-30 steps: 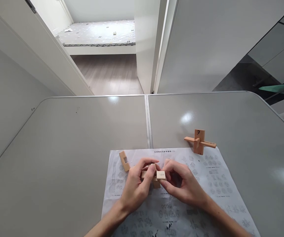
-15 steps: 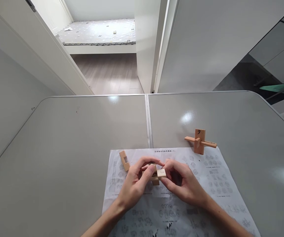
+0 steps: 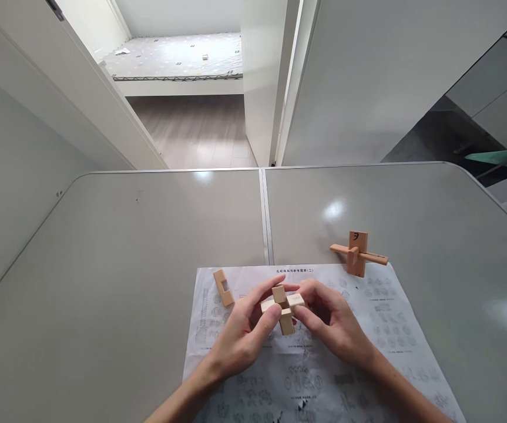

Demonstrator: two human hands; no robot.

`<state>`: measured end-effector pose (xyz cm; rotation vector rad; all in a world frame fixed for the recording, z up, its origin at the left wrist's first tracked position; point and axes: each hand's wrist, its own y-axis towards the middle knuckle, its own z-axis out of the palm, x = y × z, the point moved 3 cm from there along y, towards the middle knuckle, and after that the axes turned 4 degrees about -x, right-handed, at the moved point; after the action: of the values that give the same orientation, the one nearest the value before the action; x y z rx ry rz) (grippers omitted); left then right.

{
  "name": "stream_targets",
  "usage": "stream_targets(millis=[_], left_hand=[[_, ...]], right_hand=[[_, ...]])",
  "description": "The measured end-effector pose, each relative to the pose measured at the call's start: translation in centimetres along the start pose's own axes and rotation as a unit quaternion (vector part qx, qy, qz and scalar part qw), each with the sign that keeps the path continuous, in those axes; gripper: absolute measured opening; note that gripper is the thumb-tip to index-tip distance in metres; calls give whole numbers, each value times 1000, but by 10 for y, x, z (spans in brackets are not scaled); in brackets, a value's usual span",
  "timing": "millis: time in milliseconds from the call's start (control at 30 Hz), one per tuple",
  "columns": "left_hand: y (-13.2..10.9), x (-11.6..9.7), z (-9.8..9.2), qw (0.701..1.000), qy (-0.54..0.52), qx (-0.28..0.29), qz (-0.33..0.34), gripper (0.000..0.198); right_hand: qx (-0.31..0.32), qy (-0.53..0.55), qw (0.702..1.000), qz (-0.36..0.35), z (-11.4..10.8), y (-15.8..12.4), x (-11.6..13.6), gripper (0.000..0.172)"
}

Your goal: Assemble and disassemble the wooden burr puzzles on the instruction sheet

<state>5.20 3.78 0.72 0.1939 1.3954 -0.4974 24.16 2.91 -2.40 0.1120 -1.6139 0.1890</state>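
Both hands hold a small cross-shaped wooden puzzle [image 3: 282, 306] made of interlocked light-wood bars, just above a printed instruction sheet [image 3: 368, 329]. My left hand [image 3: 242, 335] pinches its left side with thumb and fingers closed on it. My right hand [image 3: 332, 323] grips its right bar from the other side. A single notched wooden piece [image 3: 223, 288] lies on the sheet's upper left corner. A second assembled wooden cross [image 3: 356, 254] with a dark mark on its upright stands on the table past the sheet's upper right corner.
The grey table [image 3: 125, 264] has a seam [image 3: 262, 217] running down its middle. Beyond its far edge are white partition panels and a doorway to a wood-floored room. Dark cabinets stand at the upper right.
The puzzle has been turned in my fingers: its crossed bars now face up and show plainly, where before my fingers covered most of it. Both hands stay in the same place.
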Motion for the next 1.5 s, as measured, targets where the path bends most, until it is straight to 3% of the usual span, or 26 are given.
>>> stream_targets(millis=[400, 900, 1133, 1500], left_hand=[[1, 13, -1, 984, 171, -36, 46, 42], [-2, 13, -2, 984, 166, -17, 68, 35], [-1, 6, 2, 985, 150, 6, 87, 34], [-1, 3, 3, 988, 138, 11, 65, 34]], right_hand=[[-8, 7, 1000, 4, -3, -1, -2, 25], [54, -27, 998, 10, 2, -1, 4, 13], [79, -39, 996, 3, 5, -2, 4, 15], [108, -36, 993, -5, 5, -2, 8, 21]])
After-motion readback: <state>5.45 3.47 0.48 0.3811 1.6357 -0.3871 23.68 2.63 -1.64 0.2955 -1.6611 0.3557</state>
